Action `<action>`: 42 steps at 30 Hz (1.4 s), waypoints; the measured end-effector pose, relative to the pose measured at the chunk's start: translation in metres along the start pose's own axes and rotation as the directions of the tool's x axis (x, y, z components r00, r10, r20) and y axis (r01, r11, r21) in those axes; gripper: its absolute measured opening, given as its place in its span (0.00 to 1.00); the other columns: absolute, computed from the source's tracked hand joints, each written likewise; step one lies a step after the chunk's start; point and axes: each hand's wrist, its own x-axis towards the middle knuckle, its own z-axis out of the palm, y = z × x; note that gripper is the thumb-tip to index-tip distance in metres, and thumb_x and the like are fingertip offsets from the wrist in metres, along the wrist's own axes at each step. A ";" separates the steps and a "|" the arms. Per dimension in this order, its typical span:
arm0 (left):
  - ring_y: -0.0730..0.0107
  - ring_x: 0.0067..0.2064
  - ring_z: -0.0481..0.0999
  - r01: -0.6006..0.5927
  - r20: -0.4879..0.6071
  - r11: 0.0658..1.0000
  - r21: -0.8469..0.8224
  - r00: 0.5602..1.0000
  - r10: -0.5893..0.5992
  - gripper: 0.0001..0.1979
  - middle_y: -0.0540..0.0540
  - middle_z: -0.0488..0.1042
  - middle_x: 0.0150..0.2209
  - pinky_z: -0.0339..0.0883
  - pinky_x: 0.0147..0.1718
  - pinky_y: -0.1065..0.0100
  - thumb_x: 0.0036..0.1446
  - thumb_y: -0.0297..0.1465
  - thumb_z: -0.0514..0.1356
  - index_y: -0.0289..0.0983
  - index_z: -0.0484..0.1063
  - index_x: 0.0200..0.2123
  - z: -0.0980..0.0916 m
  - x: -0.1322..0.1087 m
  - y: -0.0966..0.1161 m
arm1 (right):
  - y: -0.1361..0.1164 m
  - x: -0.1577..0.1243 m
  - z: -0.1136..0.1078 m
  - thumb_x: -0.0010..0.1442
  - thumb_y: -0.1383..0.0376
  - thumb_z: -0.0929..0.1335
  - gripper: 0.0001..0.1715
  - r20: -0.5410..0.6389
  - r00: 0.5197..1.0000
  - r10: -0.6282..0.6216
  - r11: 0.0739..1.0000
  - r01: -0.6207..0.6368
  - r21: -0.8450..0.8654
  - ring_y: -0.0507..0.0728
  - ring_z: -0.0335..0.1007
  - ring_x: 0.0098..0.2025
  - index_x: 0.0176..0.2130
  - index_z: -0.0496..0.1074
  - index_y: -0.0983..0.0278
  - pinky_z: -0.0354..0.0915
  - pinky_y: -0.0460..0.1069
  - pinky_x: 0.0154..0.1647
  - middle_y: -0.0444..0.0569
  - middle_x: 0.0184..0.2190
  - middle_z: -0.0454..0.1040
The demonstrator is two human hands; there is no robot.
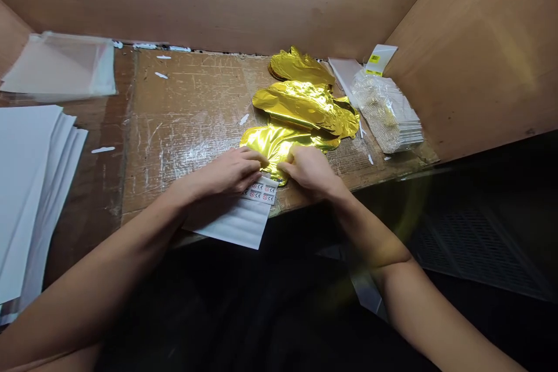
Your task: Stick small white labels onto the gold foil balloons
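Note:
A flat, shiny gold foil balloon (272,142) lies at the table's front edge, creased between my hands. My left hand (235,171) is closed on its lower left edge, its fingertips partly hidden. On the other side my right hand (310,170) pinches the foil between thumb and curled fingers. Under my left hand is a sheet of small labels (261,190) printed with CE marks, with a white sheet of paper (244,224) beneath it that sticks out past the edge. Further back rest a middle pile of gold foil balloons (300,107) and a smaller pile (299,67).
Wrapped packs (390,113) and a white card with yellow labels (381,60) stand at the right. Clear plastic bags (65,64) and stacked white sheets (30,180) lie left. Wooden panels (218,0) enclose the back and sides. White scraps dot the taped cardboard (187,99).

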 end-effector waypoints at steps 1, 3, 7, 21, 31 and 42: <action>0.57 0.50 0.78 -0.002 0.000 1.000 0.004 1.000 0.002 0.14 0.39 0.82 0.51 0.69 0.53 0.57 0.72 0.34 0.55 0.38 0.82 0.44 0.001 -0.001 0.000 | 0.003 -0.004 -0.003 0.68 0.57 0.72 0.14 -0.015 0.999 0.045 0.996 -0.046 -0.075 0.58 0.67 0.32 0.33 0.75 0.63 0.53 0.52 0.36 0.53 0.32 0.78; 0.57 0.50 0.78 -0.002 0.012 1.000 0.016 1.000 0.002 0.15 0.40 0.82 0.52 0.69 0.52 0.57 0.73 0.34 0.55 0.39 0.82 0.44 0.001 -0.002 -0.001 | 0.008 -0.009 -0.008 0.71 0.56 0.70 0.14 -0.057 0.996 0.063 0.989 -0.069 -0.130 0.59 0.67 0.34 0.35 0.74 0.63 0.54 0.52 0.38 0.54 0.33 0.78; 0.55 0.55 0.76 0.000 0.004 0.998 0.061 1.000 0.000 0.14 0.41 0.81 0.55 0.67 0.55 0.55 0.73 0.35 0.55 0.40 0.81 0.45 -0.002 -0.002 0.000 | 0.015 -0.008 -0.004 0.70 0.55 0.71 0.14 -0.069 0.970 -0.233 0.972 0.235 0.018 0.59 0.68 0.43 0.38 0.73 0.63 0.57 0.52 0.46 0.52 0.40 0.77; 0.57 0.49 0.75 -0.019 -0.011 1.000 0.012 1.000 0.019 0.15 0.39 0.82 0.52 0.64 0.52 0.54 0.75 0.35 0.52 0.38 0.78 0.44 0.008 0.008 0.022 | 0.075 0.067 -0.084 0.70 0.63 0.68 0.16 -0.343 0.936 0.079 0.992 -0.039 0.123 0.54 0.67 0.36 0.31 0.72 0.67 0.59 0.52 0.39 0.50 0.30 0.73; 0.69 0.31 0.69 0.294 -0.023 0.922 -0.253 0.950 -0.310 0.16 0.48 0.74 0.31 0.58 0.32 0.67 0.69 0.43 0.60 0.35 0.76 0.38 -0.014 0.004 0.016 | 0.004 -0.019 -0.005 0.62 0.60 0.76 0.20 0.045 0.944 -0.327 0.693 0.208 0.690 0.52 0.65 0.32 0.50 0.70 0.62 0.63 0.47 0.34 0.40 0.31 0.71; 0.73 0.29 0.68 0.372 0.183 0.823 -0.430 0.928 -0.324 0.19 0.51 0.72 0.27 0.58 0.29 0.71 0.68 0.44 0.61 0.34 0.78 0.34 -0.029 0.002 0.018 | 0.012 -0.032 -0.006 0.67 0.60 0.72 0.10 0.043 0.970 -0.240 0.726 0.150 0.671 0.52 0.67 0.33 0.38 0.76 0.64 0.60 0.46 0.36 0.43 0.30 0.75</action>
